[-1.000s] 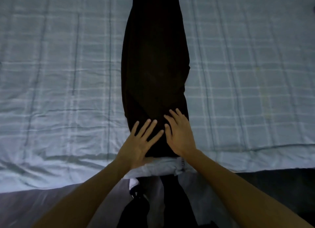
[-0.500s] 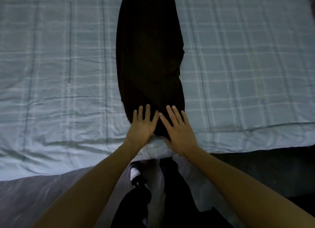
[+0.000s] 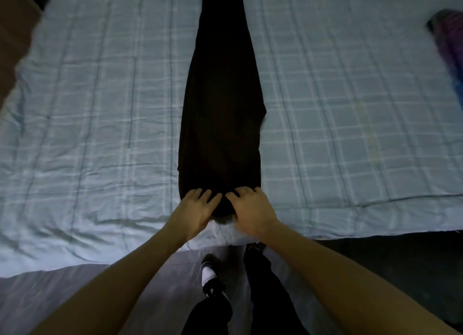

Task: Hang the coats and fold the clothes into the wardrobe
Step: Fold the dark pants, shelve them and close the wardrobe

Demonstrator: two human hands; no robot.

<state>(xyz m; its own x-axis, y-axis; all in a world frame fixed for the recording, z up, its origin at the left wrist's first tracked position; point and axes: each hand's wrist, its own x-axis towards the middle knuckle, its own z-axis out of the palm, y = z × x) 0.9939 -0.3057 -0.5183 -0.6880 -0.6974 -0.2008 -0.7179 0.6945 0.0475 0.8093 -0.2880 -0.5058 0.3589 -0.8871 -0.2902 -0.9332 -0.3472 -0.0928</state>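
1. Black trousers (image 3: pixel 220 109) lie lengthwise down the middle of the pale blue checked quilt (image 3: pixel 100 109), their wider end at the quilt's near edge.
2. Left hand (image 3: pixel 196 210) and right hand (image 3: pixel 251 209) sit side by side on that end, fingers curled down, gripping the cloth.
3. A purple cloth (image 3: pixel 448 49) lies at the quilt's far right.

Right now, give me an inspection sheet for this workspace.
Surface: bed under a pale blue checked quilt, creased near the front edge.
Job's things: black garment laid long and narrow down the bed's middle, near end at the front edge.
Clutter: blurred purple item at the bed's right edge; cannot tell what.
Hands: left hand on the garment's near end, grip unclear; right hand fingers curled over that end.
Cables: nothing seen.
Surroundings: grey floor, a black-and-white shoe, brown furniture upper left.
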